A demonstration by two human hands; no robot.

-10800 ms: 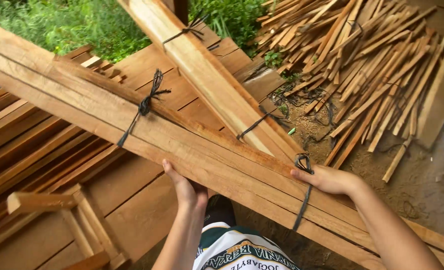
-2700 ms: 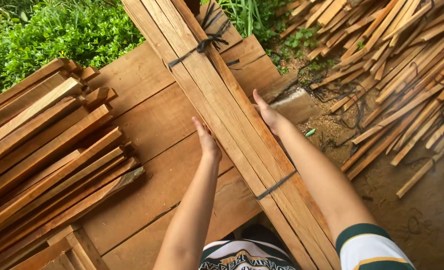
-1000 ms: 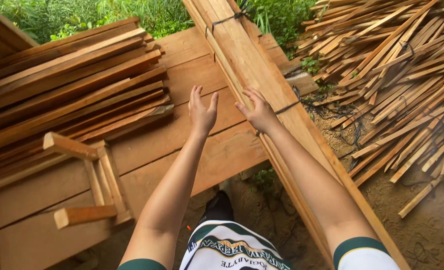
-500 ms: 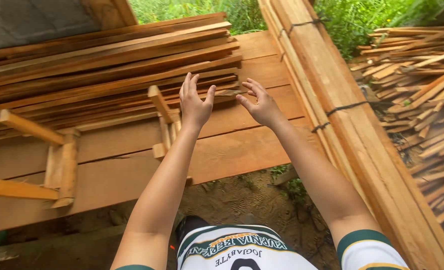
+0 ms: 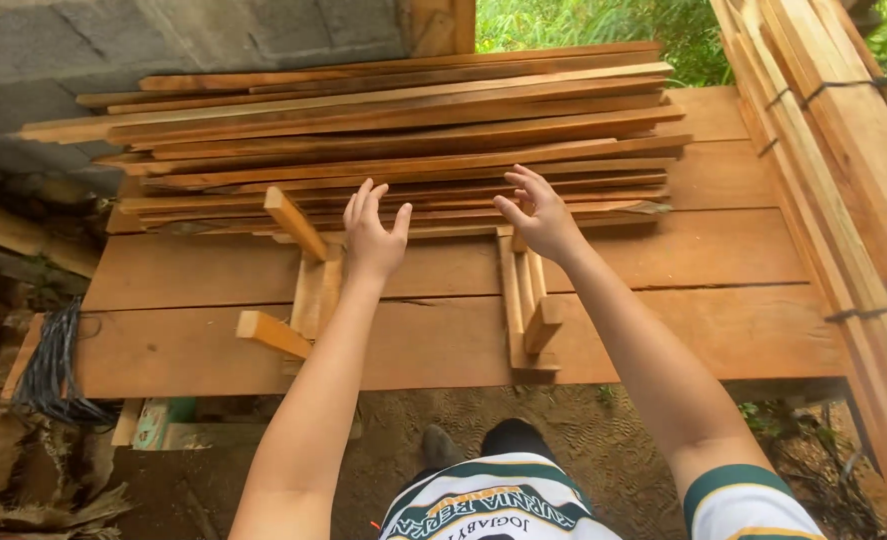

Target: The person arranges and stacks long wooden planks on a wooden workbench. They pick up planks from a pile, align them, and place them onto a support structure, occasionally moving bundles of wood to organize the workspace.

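Now both the left hand [image 5: 371, 232] and right hand [image 5: 535, 214] hover spread and empty by the stack of thin wooden slats [image 5: 393, 140], which look light, stiff and splintery, best gripped near the middle.

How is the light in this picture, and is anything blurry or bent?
Head view: soft, even daylight, no glare; the left hand and right hand look sharp over the stacked slats. The tied bundle at the right edge slants with the wide lens; foliage is bright.
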